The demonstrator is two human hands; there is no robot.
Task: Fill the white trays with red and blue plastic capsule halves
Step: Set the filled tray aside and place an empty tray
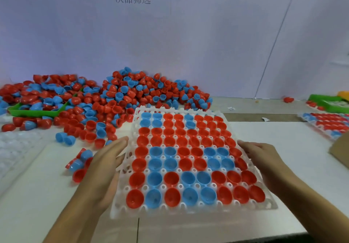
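The worktop [245, 222] spreads pale under both hands, and beyond the fingertips a big heap [120, 95] of red and blue halves banks up against the wall, spilling down toward the left hand. Between the two hands sits the tray [190, 212], white, every cup filled, open mouths up, red for the most part with blocks of blue. Its left edge looks lifted, and stacked tray rims show beneath it there. The left hand [107, 165] lies flat along that left edge, fingers straight and close together, touching the rim. The right hand [264, 159] is against the right edge, fingers loosely extended; whether they hook under the rim I cannot tell. Far out past the right hand, a second tray [326, 124], filled too, and a green bin [328, 103] behind it. Out left beyond the left hand, a green scoop [35, 112] is half buried in the heap. Just beside the left hand's fingers, a few loose halves [79, 164] lie on the worktop, red and blue, touching one another.
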